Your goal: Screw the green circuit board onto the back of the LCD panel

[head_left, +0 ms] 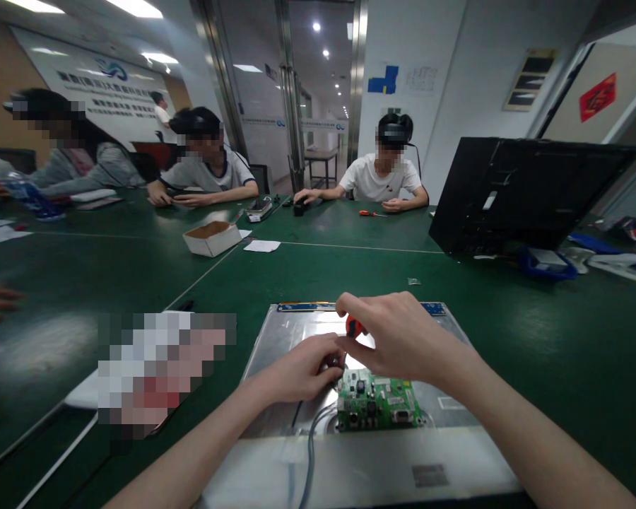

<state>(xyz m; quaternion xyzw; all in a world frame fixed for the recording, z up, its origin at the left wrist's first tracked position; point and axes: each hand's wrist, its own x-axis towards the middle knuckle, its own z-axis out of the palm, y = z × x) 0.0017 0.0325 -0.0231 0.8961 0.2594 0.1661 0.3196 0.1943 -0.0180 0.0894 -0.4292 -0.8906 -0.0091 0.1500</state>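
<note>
Our right hand [397, 332], just right of the frame's centre, is clamped on a red-and-black handle [352, 326], seemingly a screwdriver's; its tip is hidden from us. Our left hand [312, 364] curls low at the upper left corner of the green circuit board [376, 401], and we cannot tell whether its fingers are closed on anything. That board lies bare in the lower centre of the frame, on the back of a metal-backed panel [265, 346], with a grey cable [311, 452] running from beside it to the bottom edge. We judge the work to be partway: the board is exposed and sits on the panel, while the fastening near that corner seems unfinished. How many screws are in or out, and whether any others remain, we cannot make out
</note>
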